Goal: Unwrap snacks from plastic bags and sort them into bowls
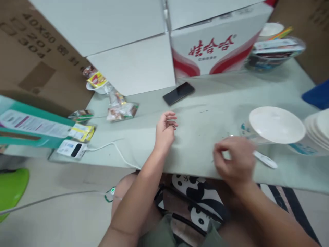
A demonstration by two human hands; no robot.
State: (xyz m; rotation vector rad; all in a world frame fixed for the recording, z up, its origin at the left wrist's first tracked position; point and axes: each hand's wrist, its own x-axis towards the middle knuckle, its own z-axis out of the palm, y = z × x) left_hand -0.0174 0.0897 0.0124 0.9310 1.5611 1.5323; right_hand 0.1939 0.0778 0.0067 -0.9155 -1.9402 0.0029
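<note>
My left hand [166, 132] hovers over the middle of the pale green table [195, 127], its fingers loosely bent and apart, holding nothing. Beyond it lies a black phone [179, 93]. My right hand [236, 161] is curled closed near the table's front edge, thumb and forefinger forming a ring; whatever it may hold is hidden. Just right of that hand, a white plastic spoon [266, 160] shows partly; whether the hand touches it I cannot tell. A large white paper bowl [277, 124] stands behind the spoon.
Stacked paper bowls [317, 132] stand at the right. Snack packets [122, 111], a white power bank [72, 149] with a cable [115, 145] and a teal box [33, 121] occupy the left. White cartons [210, 48] line the back, beside a filled plastic tub [272, 60].
</note>
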